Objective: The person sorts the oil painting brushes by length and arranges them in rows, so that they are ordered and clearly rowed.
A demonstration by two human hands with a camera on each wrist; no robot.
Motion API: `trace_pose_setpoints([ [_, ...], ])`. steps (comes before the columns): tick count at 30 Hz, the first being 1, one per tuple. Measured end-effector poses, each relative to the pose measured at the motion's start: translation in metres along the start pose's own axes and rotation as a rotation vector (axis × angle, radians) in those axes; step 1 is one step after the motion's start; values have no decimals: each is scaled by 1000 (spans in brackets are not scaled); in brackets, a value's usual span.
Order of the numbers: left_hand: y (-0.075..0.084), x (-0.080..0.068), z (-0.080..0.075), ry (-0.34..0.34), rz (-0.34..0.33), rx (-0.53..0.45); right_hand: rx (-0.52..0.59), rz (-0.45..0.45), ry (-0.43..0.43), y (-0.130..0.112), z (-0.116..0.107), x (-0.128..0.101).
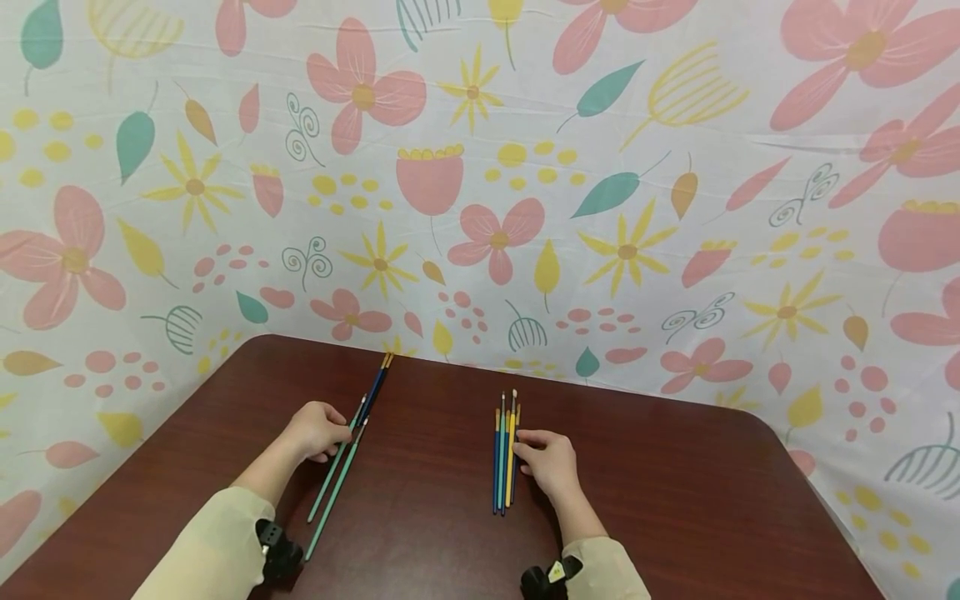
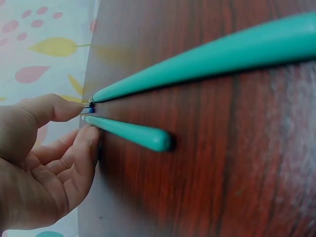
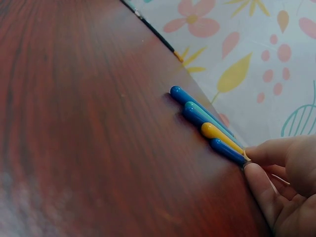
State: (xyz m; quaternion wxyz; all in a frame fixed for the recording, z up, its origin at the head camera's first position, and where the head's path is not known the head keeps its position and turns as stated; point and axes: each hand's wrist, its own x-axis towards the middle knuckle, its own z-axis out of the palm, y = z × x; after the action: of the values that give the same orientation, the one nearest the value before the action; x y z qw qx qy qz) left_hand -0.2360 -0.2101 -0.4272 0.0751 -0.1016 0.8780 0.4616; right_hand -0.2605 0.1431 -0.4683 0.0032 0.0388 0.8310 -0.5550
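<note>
My left hand (image 1: pixel 318 431) pinches a green paintbrush (image 1: pixel 327 487) partway along, near its bristle end. In the left wrist view, this brush's handle (image 2: pixel 133 134) points back between thumb and fingertips. A second green paintbrush (image 1: pixel 335 492) lies just to its right, and dark blue paintbrushes (image 1: pixel 372 392) lie beyond, partly overlapped. On the right, my right hand (image 1: pixel 550 463) has thumb and forefinger at the upper part of a blue paintbrush (image 3: pixel 228 151), seemingly pinching it. Beside that lie a yellow paintbrush (image 1: pixel 511 467), a light teal one (image 1: pixel 502 450) and other blue ones (image 1: pixel 496 471), side by side.
The brown wooden table (image 1: pixel 427 500) has rounded far corners. A white cloth (image 1: pixel 480 125) with flowers and leaves hangs right behind its far edge. Dark wrist cameras (image 1: pixel 277 550) sit at both sleeve cuffs.
</note>
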Motion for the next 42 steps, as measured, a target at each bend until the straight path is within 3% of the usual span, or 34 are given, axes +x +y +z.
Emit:
trace_pose_setpoints([
  [7, -1, 4, 3, 65, 18, 3, 4, 14, -1, 1, 0, 0],
  [15, -1, 10, 10, 176, 116, 32, -1, -6, -2, 2, 0, 1],
  [25, 6, 15, 25, 288, 172, 28, -1, -15, 2, 3, 1, 2],
  [42, 30, 20, 64, 214, 193, -122, 10, -7, -4, 3, 1, 2],
])
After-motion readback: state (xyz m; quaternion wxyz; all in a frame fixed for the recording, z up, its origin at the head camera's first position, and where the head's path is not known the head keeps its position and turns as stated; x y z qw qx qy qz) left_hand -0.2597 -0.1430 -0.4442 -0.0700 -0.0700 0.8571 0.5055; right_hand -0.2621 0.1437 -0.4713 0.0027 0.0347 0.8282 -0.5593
